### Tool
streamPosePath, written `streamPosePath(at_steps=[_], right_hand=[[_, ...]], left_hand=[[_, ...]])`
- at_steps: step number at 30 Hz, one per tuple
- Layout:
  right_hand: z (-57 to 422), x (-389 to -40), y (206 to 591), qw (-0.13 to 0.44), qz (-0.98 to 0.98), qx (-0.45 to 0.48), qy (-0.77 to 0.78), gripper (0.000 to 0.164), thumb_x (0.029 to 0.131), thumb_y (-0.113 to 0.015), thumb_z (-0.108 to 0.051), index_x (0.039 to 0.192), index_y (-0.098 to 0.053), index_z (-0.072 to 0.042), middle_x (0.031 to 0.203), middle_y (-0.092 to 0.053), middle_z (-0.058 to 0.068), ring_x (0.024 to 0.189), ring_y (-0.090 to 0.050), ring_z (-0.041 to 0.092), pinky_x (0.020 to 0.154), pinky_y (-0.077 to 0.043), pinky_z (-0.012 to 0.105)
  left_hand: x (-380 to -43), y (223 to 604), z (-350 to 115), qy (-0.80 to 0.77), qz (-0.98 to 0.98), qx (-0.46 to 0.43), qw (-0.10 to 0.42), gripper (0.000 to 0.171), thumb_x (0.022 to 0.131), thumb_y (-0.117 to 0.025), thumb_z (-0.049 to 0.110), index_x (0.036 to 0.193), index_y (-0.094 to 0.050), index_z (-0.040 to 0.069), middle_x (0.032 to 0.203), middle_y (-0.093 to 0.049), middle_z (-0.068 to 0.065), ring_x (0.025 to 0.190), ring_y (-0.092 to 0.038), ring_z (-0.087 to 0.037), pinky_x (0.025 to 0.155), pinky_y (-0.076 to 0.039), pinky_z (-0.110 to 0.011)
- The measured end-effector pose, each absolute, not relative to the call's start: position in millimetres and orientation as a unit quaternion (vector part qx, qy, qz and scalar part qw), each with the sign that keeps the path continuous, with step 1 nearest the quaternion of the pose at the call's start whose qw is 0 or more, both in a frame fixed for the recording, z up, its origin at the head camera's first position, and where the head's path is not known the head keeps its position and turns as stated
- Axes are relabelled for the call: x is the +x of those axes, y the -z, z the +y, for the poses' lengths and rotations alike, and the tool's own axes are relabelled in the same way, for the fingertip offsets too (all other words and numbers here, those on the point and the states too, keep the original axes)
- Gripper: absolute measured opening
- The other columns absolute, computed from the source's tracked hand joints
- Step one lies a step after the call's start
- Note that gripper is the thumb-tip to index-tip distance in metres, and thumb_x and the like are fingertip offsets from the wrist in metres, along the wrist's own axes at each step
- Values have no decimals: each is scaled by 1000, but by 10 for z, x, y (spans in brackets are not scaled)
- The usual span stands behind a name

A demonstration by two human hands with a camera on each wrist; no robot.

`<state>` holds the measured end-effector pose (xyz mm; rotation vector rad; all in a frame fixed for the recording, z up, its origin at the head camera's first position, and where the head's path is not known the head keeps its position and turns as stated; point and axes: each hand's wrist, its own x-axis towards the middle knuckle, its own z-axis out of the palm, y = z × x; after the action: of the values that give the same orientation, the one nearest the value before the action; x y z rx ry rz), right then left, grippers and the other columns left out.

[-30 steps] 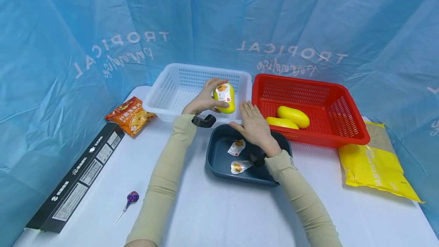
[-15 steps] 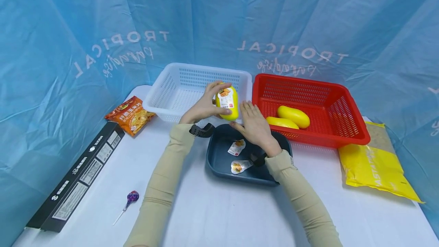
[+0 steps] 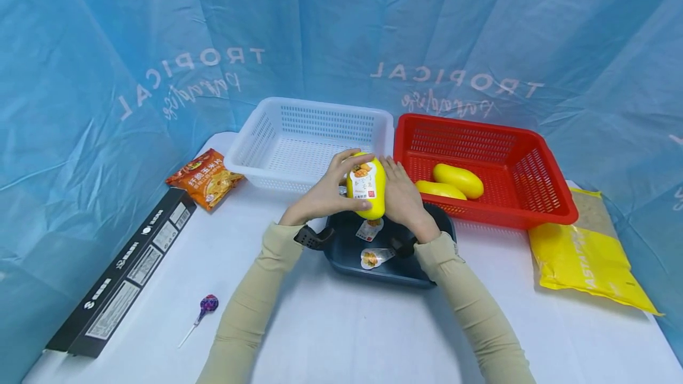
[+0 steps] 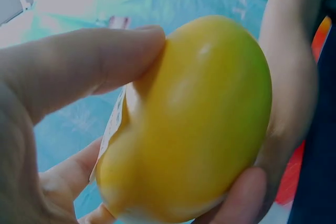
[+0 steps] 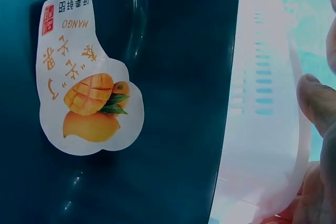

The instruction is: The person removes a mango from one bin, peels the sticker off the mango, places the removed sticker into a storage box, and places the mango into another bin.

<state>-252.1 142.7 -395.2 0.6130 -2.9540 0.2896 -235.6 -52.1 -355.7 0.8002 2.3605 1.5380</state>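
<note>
A yellow mango with a white printed label is held up in my left hand, fingers and thumb around its sides. The left wrist view shows the mango close up, its label edge-on. Beside the mango, my right hand lies with straight fingers pointing toward the baskets; whether it touches the mango is unclear. Below both hands stands a dark blue tray. Two loose mango labels lie in it, one partly behind the mango and a nearer label, also seen close up as a label in the right wrist view.
A white basket stands behind the tray. To its right, a red basket contains two yellow mangoes. An orange snack bag, a long black box and a lollipop lie left; a yellow bag lies right.
My left hand has brought the labelled mango out from over the white basket, toward me and rightward, up beside my right hand. The right hand has stayed nearly in place.
</note>
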Motion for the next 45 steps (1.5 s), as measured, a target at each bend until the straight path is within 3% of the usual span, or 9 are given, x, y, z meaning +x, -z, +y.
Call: streamPosePath(at_steps=[5, 12, 18, 24, 28, 35, 41, 45], right_hand=[[1452, -2523, 3964, 63, -971, 208, -100, 77, 90, -65, -29, 149, -29, 4, 158, -26, 19, 149, -21, 35, 123, -15, 46], [1478, -2510, 3934, 65, -967, 221, -108, 79, 90, -65, -29, 149, -27, 6, 158, -27, 21, 148, -20, 37, 122, -15, 47], [1494, -2483, 3888, 70, -967, 232, -76, 83, 86, -69, -33, 148, -30, 6, 156, -30, 21, 147, -22, 38, 121, -19, 50], [1522, -2454, 3841, 47, -963, 242, -109, 78, 90, -66, -29, 149, -28, 5, 157, -29, 21, 148, -20, 37, 122, -16, 50], [1561, -2425, 3818, 30, -955, 241, -169, 77, 91, -65, -27, 151, -26, 3, 158, -28, 19, 149, -19, 36, 122, -15, 51], [1669, -2352, 3824, -5, -932, 219, -287, 76, 95, -58, -39, 155, -20, -10, 162, -21, 11, 151, -15, 31, 118, -23, 55], [1789, -2221, 3832, -9, -927, 213, -309, 76, 94, -61, -35, 156, -21, -14, 162, -20, 11, 149, -20, 33, 116, -25, 57], [1863, -2113, 3827, 2, -927, 215, -306, 77, 94, -60, -39, 156, -21, -15, 162, -20, 10, 150, -17, 32, 117, -22, 58]], left_hand=[[-2234, 3598, -488, -519, 797, 288, 112, 84, 79, -78, 17, 151, -35, 23, 161, -8, -5, 133, -37, -30, 102, -46, -46], [-2087, 3635, -449, -523, 781, 315, 128, 82, 80, -77, 14, 150, -34, 22, 161, -7, -4, 130, -39, -31, 88, -57, -38], [-1957, 3656, -403, -515, 771, 346, 146, 81, 81, -76, 15, 150, -34, 22, 160, -5, -5, 124, -43, -30, 82, -57, -31], [-1837, 3693, -371, -501, 767, 374, 143, 80, 80, -76, 16, 149, -36, 22, 160, -8, -4, 124, -40, -27, 77, -56, -28], [-1760, 3720, -349, -501, 762, 384, 147, 79, 81, -76, 17, 149, -36, 20, 160, -8, -4, 124, -40, -26, 77, -56, -27], [-1620, 3751, -323, -482, 767, 398, 143, 79, 79, -78, 20, 148, -38, 21, 158, -11, -5, 131, -31, -26, 81, -53, -26], [-1468, 3798, -292, -474, 764, 400, 175, 81, 77, -79, 21, 147, -38, 23, 159, -10, 0, 128, -37, -24, 83, -53, -23], [-1366, 3836, -274, -471, 762, 409, 175, 81, 76, -81, 24, 146, -40, 24, 159, -12, 1, 133, -32, -24, 91, -50, -23]])
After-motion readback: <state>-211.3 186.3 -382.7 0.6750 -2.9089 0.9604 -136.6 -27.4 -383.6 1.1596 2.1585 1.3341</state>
